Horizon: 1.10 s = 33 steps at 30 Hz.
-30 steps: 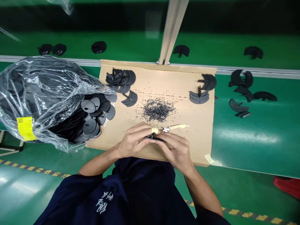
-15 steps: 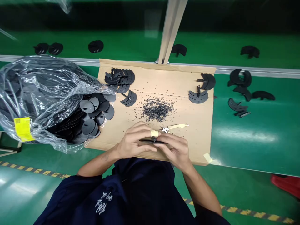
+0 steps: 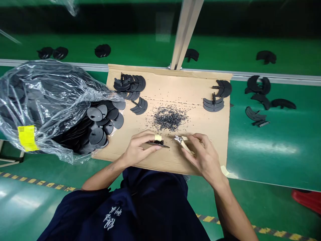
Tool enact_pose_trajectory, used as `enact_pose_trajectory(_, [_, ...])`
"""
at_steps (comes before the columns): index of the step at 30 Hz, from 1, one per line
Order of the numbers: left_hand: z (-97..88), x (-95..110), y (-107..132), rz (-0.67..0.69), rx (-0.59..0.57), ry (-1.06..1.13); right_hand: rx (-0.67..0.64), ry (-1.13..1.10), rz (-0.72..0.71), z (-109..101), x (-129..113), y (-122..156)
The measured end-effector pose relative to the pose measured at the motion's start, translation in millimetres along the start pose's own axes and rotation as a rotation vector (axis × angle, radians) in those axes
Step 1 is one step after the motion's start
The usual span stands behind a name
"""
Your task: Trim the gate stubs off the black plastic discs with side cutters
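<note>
My left hand [image 3: 140,147] pinches a flat black plastic disc [image 3: 164,146] nearly edge-on, and pale tape wraps one of its fingers. In my right hand [image 3: 204,155] is a pair of cutting pliers [image 3: 185,144] with cream-coloured handles, the fingers closed round them. The metal jaws point left toward the disc, a short gap away from it. Just beyond both hands lies a scattered heap of tiny black plastic bits [image 3: 170,117] on the cardboard sheet [image 3: 160,164].
A clear plastic bag [image 3: 50,90] spills black discs [image 3: 96,135] on the left. Curved black parts [image 3: 137,82] lie at the cardboard's back left, with more curved parts [image 3: 213,104] at its right. A metal post [image 3: 187,33] rises behind. Further black pieces [image 3: 258,83] rest on the green table.
My right hand has let go of the disc, moved right and picked up the pliers from the cardboard. My left hand still holds the disc, now slightly further left and tilted.
</note>
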<state>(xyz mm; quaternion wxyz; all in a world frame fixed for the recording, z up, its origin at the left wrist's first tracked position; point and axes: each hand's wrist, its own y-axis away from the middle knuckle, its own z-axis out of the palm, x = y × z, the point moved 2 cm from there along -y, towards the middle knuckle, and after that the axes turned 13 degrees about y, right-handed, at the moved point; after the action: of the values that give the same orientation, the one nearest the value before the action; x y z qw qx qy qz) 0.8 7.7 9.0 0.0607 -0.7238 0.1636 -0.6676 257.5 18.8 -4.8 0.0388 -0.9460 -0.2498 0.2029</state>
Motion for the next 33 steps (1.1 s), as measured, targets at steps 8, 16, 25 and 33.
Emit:
enact_pose_trajectory(8, [2.8,9.1,-4.3,0.046,-0.027,0.004,0.077,-0.283,-0.172,-22.0,-29.0,-18.4])
enact_pose_trajectory(16, [2.2,8.0,-3.5,0.079,-0.024,0.03,0.016,-0.161,-0.23,-22.9,-28.6,-22.2])
enact_pose_trajectory(25, [4.7,9.5,-7.3,0.181,0.0,0.088,-0.016,-0.159,-0.273,-30.0,-26.2,-27.4])
enact_pose_trajectory(33, [4.7,7.5,-8.2,0.117,-0.077,-0.009,0.106,0.035,-0.214,-22.8,-18.4,-28.5])
